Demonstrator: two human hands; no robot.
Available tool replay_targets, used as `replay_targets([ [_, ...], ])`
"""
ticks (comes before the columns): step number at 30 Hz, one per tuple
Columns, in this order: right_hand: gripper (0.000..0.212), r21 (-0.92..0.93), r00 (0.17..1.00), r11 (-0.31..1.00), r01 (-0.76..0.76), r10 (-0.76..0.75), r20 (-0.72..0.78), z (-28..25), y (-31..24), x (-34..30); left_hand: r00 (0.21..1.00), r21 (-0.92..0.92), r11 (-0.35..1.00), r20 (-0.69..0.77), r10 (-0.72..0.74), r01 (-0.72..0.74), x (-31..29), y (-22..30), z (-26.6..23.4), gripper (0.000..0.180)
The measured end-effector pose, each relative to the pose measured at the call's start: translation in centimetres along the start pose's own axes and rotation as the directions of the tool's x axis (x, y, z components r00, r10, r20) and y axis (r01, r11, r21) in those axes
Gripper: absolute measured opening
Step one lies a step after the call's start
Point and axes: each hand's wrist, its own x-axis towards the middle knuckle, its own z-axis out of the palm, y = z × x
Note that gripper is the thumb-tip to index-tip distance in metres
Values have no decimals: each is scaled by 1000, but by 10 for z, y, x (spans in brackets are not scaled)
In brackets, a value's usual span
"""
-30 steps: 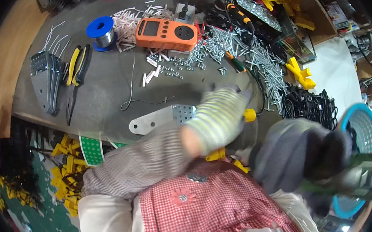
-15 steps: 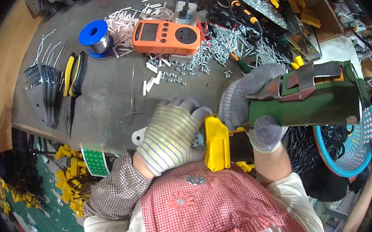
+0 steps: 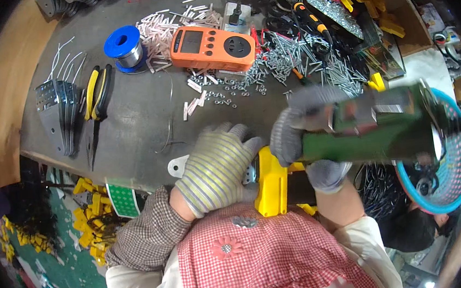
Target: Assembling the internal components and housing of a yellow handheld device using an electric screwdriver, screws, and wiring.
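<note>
My left hand (image 3: 216,170), in a grey and yellow striped glove, is closed over a flat metal bracket at the table's near edge. The bracket's rounded end with a hole (image 3: 177,167) sticks out on the left. Against the bracket's right side is a yellow plastic housing (image 3: 271,187), upright beside my left fingers. My gloved right hand (image 3: 286,139) grips a bulky green power tool (image 3: 370,145) with metal strips on its top. The tool lies sideways just right of the housing and is smeared by motion. Its working end is hidden by my right hand.
Beyond my hands lie an orange meter (image 3: 213,48), loose screws (image 3: 288,51), pale small tubes (image 3: 155,32) and a blue solder spool (image 3: 124,46). Yellow-black pliers (image 3: 95,101) and stacked metal brackets (image 3: 58,118) are at left. A turquoise basket (image 3: 449,201) stands at right.
The green tool has shifted slightly left and is now blurred. The whole view has moved a little. My left hand keeps its hold on the bracket beside the yellow housing.
</note>
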Motion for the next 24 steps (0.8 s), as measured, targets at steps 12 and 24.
replay_targets([
  [12, 78, 242, 949, 918, 313, -291, -123, -50, -39, -28, 934, 285, 948, -357, -30, 140, 19, -51, -18, 26],
  [24, 58, 412, 826, 747, 522, -321, -463, -95, 9, -70, 992, 520, 846, -111, -67, 115, 44, -38, -18, 12],
])
